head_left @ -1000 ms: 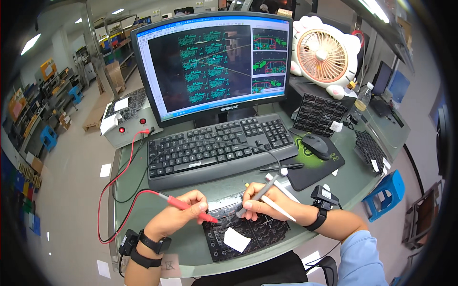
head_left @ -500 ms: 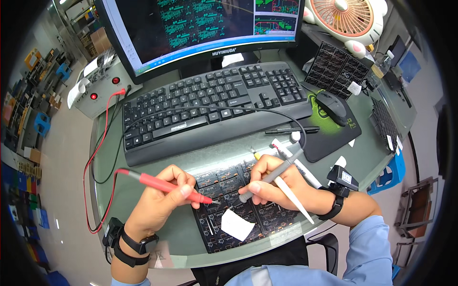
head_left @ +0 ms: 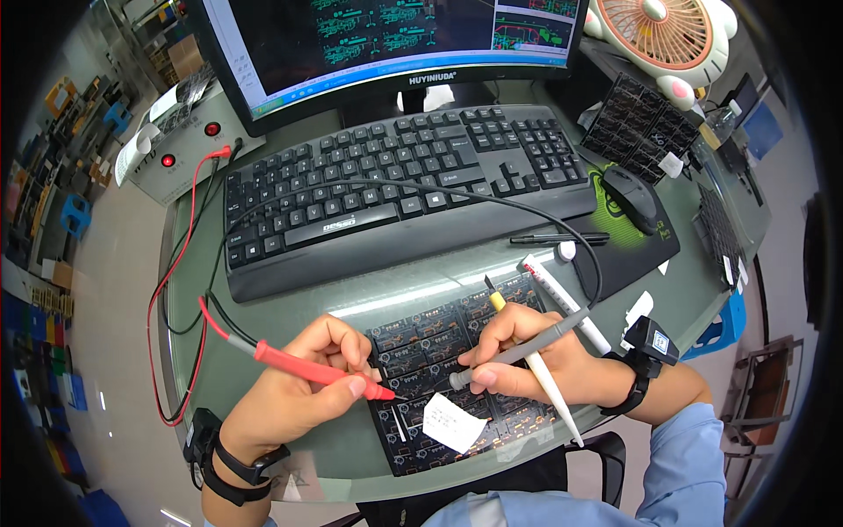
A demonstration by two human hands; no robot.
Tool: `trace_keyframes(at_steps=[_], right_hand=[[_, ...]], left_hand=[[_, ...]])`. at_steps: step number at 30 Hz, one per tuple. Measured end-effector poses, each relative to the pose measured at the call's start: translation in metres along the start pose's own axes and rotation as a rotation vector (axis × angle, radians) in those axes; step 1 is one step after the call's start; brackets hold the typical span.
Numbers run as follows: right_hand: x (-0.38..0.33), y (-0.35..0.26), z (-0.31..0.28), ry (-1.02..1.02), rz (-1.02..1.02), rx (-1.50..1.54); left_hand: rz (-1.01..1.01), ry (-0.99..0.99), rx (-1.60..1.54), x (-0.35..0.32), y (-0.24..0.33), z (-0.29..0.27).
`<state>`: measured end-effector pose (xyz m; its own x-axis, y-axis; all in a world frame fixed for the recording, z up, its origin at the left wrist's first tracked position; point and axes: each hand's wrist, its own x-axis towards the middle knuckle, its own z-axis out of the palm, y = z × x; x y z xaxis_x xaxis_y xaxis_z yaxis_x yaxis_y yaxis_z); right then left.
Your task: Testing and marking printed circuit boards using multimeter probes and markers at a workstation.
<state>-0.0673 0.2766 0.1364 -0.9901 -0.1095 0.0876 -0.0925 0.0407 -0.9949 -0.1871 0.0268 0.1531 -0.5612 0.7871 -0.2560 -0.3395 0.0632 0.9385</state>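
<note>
My left hand [head_left: 320, 386] grips a red test probe [head_left: 303, 363], its metal tip down at a dark circuit board panel [head_left: 430, 338]. Closed around a grey test probe [head_left: 551, 332], my right hand [head_left: 566, 364] keeps that probe's end just above the panel's middle. A slim white craft knife with a yellow collar [head_left: 549, 391] is also tucked in the right hand, blade pointing away from me. Whether the grey probe touches the board I cannot tell. A white paper label [head_left: 452, 423] with writing lies on the panel between the hands and me.
A black keyboard [head_left: 342, 224] and monitor [head_left: 430, 83] stand beyond the panel. Probe leads run to a grey test box [head_left: 189, 145] with red lights. A white marker [head_left: 566, 303], black pen [head_left: 558, 238], mouse [head_left: 630, 200], more board panels [head_left: 641, 127] and a fan [head_left: 663, 35] are rightward.
The whole view has shifted a little. Relative to the panel, the red probe's tip has come slightly toward me. Both hands keep their holds.
</note>
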Motion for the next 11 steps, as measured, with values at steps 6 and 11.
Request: trace_keyframes(at_steps=[6,11], right_hand=[[0.0010,-0.0006,-0.0012,-0.001,-0.011,-0.039],[0.0015,0.0019,-0.0045,-0.083,-0.037,-0.116]], left_hand=[[0.002,-0.019,0.005,0.0000,0.0018,-0.0005],[0.053,-0.048,0.024,-0.0002,-0.0050,-0.0039]])
